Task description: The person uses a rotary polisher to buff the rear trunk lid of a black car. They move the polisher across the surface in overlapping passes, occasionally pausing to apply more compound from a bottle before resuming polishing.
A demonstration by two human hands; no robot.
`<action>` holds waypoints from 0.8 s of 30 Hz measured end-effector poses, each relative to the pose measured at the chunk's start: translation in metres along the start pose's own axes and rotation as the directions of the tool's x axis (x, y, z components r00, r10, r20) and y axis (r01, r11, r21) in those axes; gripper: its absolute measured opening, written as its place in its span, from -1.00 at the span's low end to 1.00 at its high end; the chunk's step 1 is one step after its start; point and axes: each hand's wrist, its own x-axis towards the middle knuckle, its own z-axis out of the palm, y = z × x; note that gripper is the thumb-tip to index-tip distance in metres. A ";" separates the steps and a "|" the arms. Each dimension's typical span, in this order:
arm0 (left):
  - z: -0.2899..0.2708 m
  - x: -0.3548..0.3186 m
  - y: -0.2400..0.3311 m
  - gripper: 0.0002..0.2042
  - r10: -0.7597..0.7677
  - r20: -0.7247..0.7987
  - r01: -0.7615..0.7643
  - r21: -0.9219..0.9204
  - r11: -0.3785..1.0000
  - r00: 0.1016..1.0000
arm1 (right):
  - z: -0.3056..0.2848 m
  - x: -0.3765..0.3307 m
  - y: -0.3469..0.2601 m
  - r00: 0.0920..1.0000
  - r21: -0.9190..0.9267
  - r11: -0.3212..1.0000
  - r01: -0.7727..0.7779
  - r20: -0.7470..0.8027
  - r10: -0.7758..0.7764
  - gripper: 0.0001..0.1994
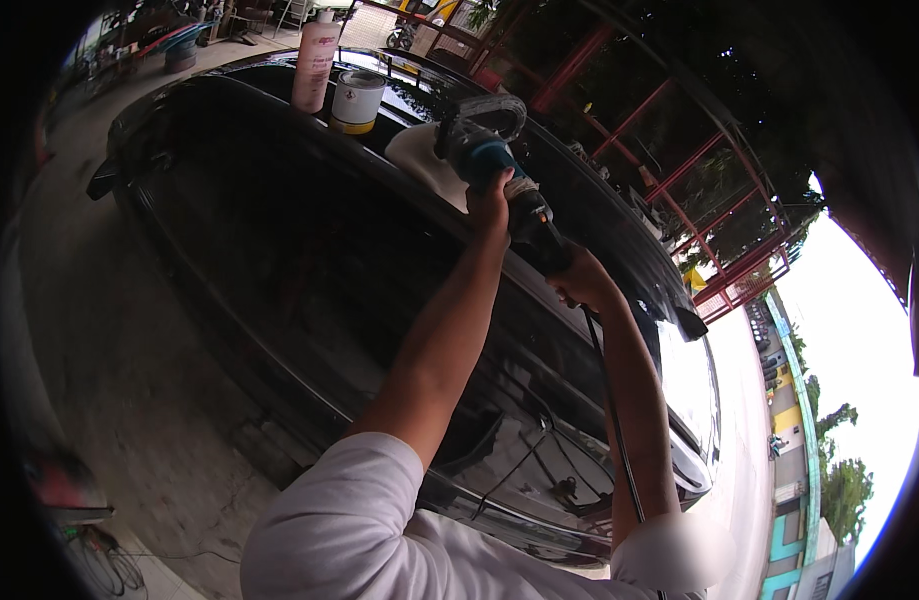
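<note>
Left hand point(489, 203) and right hand point(585, 277) are both clamped on a blue-and-black polisher point(492, 157) at 12 o'clock, the left near its loop-handled head, the right behind, toward 3 o'clock. The polisher is over the roof of a smooth, glossy black car point(359, 260); whether it touches cannot be told. Buffing appears in hand; the next move would call for a steady two-handed hold and a clear cord point(607, 385), thin and black, trailing toward 5 o'clock. At 11 o'clock stand a tall pinkish bottle point(315, 68) and a squat, round white-and-yellow tin point(358, 103).
</note>
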 end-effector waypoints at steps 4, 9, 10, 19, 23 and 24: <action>0.008 -0.036 -0.037 -0.24 -0.066 0.040 0.069 -0.095 0.993 0.997 | -0.020 -0.030 0.032 0.999 -0.045 0.999 -0.027 -0.027 0.026 -0.46; 0.036 -0.104 -0.116 -0.28 -0.081 0.038 0.083 -0.047 0.995 0.996 | -0.069 -0.091 0.115 0.992 -0.065 0.993 -0.099 -0.082 0.093 -0.46; 0.044 -0.123 -0.131 -0.31 -0.086 0.005 0.086 -0.019 0.996 0.996 | -0.078 -0.107 0.129 0.987 -0.065 0.990 -0.129 -0.104 0.121 -0.46; 0.078 -0.231 -0.280 -0.25 -0.151 0.044 0.148 0.069 0.987 0.988 | -0.143 -0.219 0.255 0.942 -0.100 0.956 -0.274 -0.229 0.246 -0.56; 0.090 -0.278 -0.353 -0.31 -0.156 0.019 0.150 0.172 0.974 0.988 | -0.171 -0.265 0.318 0.936 -0.111 0.953 -0.281 -0.252 0.246 -0.57; 0.095 -0.289 -0.369 -0.34 -0.153 0.016 0.148 0.183 0.972 0.988 | -0.177 -0.278 0.326 0.926 -0.105 0.945 -0.309 -0.258 0.274 -0.56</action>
